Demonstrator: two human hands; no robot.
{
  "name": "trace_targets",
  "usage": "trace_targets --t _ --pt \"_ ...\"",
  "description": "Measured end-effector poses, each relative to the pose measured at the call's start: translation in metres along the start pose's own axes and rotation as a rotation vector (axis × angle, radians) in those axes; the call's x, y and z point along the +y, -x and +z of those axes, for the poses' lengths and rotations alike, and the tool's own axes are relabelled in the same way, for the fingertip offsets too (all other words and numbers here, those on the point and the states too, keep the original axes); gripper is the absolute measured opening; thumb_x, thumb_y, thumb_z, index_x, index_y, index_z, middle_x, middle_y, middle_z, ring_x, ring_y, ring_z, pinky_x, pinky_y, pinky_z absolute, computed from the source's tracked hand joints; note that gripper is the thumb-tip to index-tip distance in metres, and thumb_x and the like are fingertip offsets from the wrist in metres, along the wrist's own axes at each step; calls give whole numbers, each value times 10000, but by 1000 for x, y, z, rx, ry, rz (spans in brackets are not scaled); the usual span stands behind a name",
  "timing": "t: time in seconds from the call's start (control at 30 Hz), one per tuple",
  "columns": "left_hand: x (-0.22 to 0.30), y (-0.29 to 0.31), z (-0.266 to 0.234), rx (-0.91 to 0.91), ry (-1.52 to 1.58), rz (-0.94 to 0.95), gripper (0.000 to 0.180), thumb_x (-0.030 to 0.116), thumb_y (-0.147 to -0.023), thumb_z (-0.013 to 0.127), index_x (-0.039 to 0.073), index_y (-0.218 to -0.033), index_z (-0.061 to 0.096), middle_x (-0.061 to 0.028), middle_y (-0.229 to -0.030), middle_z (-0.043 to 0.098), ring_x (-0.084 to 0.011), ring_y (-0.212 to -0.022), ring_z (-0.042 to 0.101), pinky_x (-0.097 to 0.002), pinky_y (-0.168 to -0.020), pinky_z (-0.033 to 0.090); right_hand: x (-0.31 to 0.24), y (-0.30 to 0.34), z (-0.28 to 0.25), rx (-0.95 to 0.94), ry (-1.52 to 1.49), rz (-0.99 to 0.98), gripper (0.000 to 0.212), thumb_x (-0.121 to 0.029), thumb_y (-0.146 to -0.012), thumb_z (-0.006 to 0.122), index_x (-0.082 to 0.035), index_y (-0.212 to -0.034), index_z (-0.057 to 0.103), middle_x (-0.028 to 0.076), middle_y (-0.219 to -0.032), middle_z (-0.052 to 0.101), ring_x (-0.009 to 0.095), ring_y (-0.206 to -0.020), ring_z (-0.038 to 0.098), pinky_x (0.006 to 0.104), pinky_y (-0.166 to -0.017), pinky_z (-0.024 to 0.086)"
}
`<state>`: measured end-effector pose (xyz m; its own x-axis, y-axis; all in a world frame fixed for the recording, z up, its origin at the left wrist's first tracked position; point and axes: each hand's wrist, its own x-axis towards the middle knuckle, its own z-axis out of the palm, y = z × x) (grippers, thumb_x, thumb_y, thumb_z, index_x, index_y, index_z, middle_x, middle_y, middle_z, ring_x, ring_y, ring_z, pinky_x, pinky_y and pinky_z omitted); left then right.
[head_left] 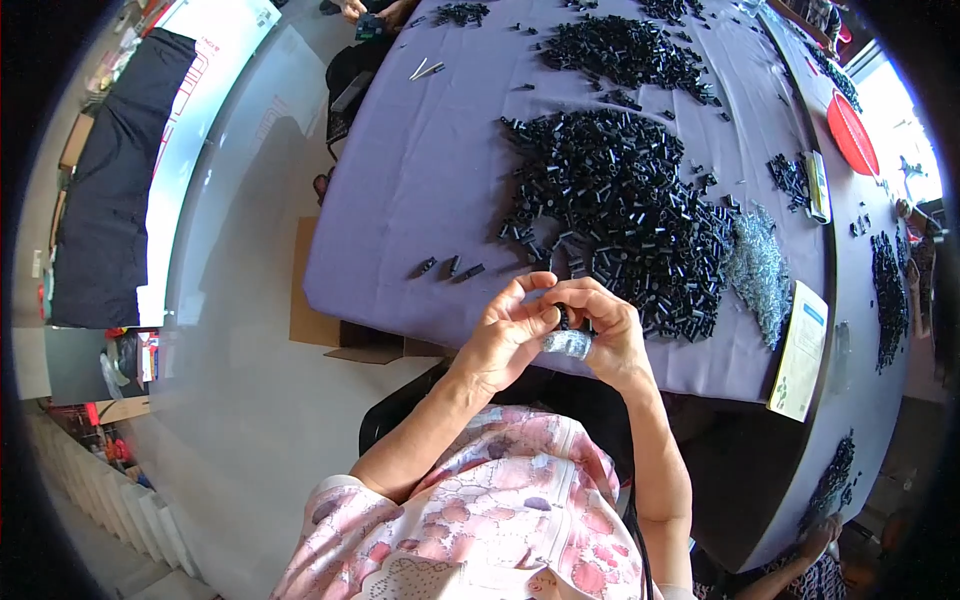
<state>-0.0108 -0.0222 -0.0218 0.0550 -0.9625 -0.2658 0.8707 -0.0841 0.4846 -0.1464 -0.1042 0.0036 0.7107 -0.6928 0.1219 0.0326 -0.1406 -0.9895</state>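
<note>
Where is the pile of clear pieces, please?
In the head view, the pile of clear pieces lies right of centre, between the large black pile and a flat pale packet.

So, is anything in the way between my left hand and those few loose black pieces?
Nothing visible: just purple tablecloth shows between your left hand and the loose black pieces, ahead and left of it. The big black pile lies to their right.
</note>
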Motion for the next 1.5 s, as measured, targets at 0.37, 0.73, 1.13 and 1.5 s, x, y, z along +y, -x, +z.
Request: trace_targets --t 0.37,0.73,1.13,1.5 --pt "-1 0 -10 -7 105 -44 483 13 -785 692 45 -1218 480 -66 -1030 624 -172 -964 605 -293 -878 471 7 5 7 68 -82 47 270 -7 -723 763 -36 -974 666 16 -959 617 55 -807 511 197 -666 389" --pt "-2 2 -5 2 103 -87 512 27 -735 728 16 -1195 503 -48 -995 623 -203 -1008 596 -330 -956 459 9 11 10 109 -168 53 191 36 -760 700 -27 -932 650 -4 -874 586 55 -755 507 195 -659 397" --pt "9 4 2 241 -843 197 134 6 -811 678 26 -931 623 -6 -802 625 -48 -650 530 -175 -597 431 -10 64 -86 563 600 20 245 114 -704 624 -38 -892 661 109 -830 647 226 -749 642 301 -644 514" --pt "19 7 1 336 -1464 461 131 32 -801 672 17 -929 648 7 -771 623 -38 -621 501 -209 -564 418 36 83 -177 719 1219 239 239 -28 -818 550 -117 -1023 634 104 -946 610 336 -858 615 407 -712 493"
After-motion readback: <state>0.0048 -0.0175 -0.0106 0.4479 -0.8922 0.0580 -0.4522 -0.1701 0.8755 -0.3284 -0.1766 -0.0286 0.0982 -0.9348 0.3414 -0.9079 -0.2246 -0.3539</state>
